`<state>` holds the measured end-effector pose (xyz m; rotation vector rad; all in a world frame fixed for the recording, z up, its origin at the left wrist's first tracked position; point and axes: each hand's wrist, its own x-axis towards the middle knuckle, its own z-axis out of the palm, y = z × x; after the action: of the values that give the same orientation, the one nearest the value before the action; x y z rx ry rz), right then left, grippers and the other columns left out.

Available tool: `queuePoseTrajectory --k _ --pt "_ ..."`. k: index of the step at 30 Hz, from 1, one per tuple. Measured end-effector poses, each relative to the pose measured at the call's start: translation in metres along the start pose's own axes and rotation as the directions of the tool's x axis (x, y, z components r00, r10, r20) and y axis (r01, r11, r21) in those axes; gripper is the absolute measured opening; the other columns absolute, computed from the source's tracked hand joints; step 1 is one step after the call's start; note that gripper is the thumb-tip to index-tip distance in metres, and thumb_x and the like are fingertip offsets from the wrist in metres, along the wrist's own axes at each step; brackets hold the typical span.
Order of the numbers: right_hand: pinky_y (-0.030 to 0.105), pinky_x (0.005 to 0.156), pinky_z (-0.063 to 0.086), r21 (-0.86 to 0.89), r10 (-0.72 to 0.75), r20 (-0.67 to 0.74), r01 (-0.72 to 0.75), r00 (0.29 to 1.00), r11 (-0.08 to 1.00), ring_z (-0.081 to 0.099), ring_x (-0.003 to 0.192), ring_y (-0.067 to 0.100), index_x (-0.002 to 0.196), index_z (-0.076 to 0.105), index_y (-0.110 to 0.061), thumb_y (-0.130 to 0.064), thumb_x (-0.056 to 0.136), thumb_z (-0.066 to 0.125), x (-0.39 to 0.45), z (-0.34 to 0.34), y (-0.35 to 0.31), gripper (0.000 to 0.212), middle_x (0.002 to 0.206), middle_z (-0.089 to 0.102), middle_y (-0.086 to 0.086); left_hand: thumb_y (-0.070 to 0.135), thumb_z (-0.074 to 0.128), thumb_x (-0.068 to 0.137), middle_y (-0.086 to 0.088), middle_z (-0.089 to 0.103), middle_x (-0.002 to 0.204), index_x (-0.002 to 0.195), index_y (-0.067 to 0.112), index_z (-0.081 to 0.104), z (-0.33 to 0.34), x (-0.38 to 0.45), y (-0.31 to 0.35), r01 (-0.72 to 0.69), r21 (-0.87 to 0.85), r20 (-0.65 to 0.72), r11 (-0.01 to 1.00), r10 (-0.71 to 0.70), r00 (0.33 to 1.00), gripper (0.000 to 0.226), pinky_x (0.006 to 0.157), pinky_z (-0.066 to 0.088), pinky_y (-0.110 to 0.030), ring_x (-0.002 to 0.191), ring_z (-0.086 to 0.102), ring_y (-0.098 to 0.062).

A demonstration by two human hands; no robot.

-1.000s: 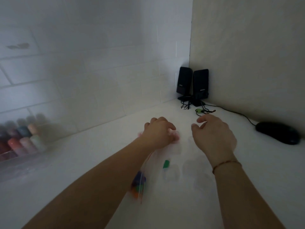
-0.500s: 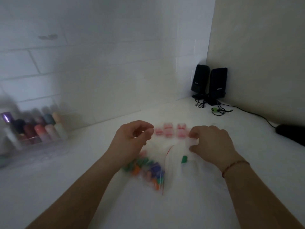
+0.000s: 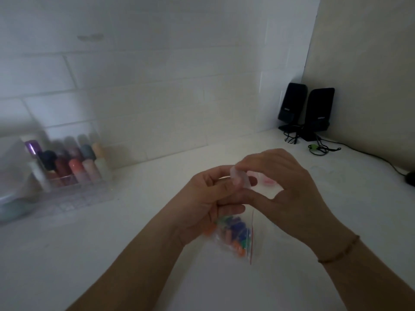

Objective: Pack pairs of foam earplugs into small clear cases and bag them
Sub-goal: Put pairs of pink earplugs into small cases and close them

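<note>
Both hands up over the white counter (image 3: 134, 232), close together in the middle of the view. Left hand (image 3: 202, 203) with curled fingers (image 3: 226, 187), holding a small clear case (image 3: 239, 179) from the left side. Right hand (image 3: 289, 187) with thumb and fingers (image 3: 251, 162) bent round the same case, pinching it from the top and the right. Case up in the air between the two hands, not touching the counter. Too blurry to tell whether the case is open or closed, or whether anything sits inside. Just under the left hand, flat on the counter, a clear zip bag (image 3: 233, 241) with a thin red line along one edge, full of foam earplugs (image 3: 235, 227) in orange, blue and green. Behind the right hand, on the counter, something small and pink (image 3: 268, 181), mostly hidden and fuzzy. Thin bead bracelet (image 3: 339, 250) round the right wrist. Far left, a clear plastic organizer (image 3: 74, 194) against the tiled wall, with rows of little colored bottles (image 3: 76, 167) standing inside. Far right corner, two black speakers (image 3: 306, 108) side by side, with black cables (image 3: 323, 149) in a tangle in front. At the right edge, part of a black computer mouse (image 3: 410, 178), well apart from the hands.
</note>
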<state>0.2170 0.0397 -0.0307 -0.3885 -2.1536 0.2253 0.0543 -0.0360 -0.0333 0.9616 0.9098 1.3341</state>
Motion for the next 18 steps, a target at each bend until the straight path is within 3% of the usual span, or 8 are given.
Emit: queuePoseTrajectory --k 2,4,7,11,18 --pt "0.021 0.089 0.044 0.003 0.007 -0.038 -0.007 0.999 1.0 0.06 0.1 0.011 0.109 0.069 -0.019 -0.035 0.082 0.069 -0.0001 0.0024 -0.001 0.032 0.106 0.067 -0.012 0.029 0.068 0.082 -0.015 0.07 0.11 0.118 0.002 0.062 0.0011 0.0008 -0.0013 0.005 -0.075 0.018 0.997 -0.004 1.0 0.045 0.073 0.059 -0.028 0.081 0.071 -0.018" --pt "0.02 0.088 0.045 0.113 0.079 -0.04 -0.074 0.996 0.991 0.059 0.102 0.011 0.113 0.068 -0.023 -0.032 0.082 0.069 -0.0013 0.0024 -0.0019 0.032 0.104 0.067 -0.011 0.041 0.064 0.081 -0.015 0.071 0.105 0.115 0.003 0.065 0.0024 0.0007 0.0001 0.063 -0.181 0.04 0.982 -0.056 0.998 0.051 0.073 0.059 -0.03 0.08 0.071 -0.019" --pt "0.021 0.092 0.044 0.208 0.108 -0.02 -0.102 0.994 0.973 0.059 0.107 0.013 0.113 0.066 -0.027 -0.029 0.082 0.069 -0.0011 0.0001 -0.0046 0.031 0.107 0.065 -0.016 0.045 0.061 0.079 -0.014 0.072 0.102 0.109 0.004 0.069 0.0016 0.0017 -0.0008 0.084 -0.212 0.048 0.974 -0.076 0.996 0.052 0.074 0.059 -0.03 0.081 0.072 -0.019" --pt "0.021 0.088 0.046 0.111 0.06 -0.093 -0.05 0.994 0.993 0.061 0.105 0.009 0.103 0.068 -0.018 -0.022 0.082 0.071 -0.0009 0.0012 -0.005 0.022 0.108 0.067 -0.012 0.038 0.055 0.086 -0.015 0.071 0.11 0.106 0.004 0.073 0.0 0.0028 -0.0029 0.071 -0.29 0.076 0.954 -0.051 0.996 0.043 0.082 0.058 -0.031 0.091 0.072 -0.02" --pt "0.023 0.082 0.049 -0.071 0.013 -0.194 -0.027 0.981 0.997 0.064 0.092 0.01 0.084 0.069 -0.013 -0.018 0.084 0.068 -0.0025 0.0005 -0.0027 0.005 0.098 0.07 -0.007 0.037 0.056 0.084 -0.022 0.063 0.125 0.123 -0.005 0.06 0.0006 0.0052 -0.0044 0.065 -0.343 0.072 0.937 -0.043 0.996 0.057 0.097 0.052 -0.042 0.107 0.066 -0.03"
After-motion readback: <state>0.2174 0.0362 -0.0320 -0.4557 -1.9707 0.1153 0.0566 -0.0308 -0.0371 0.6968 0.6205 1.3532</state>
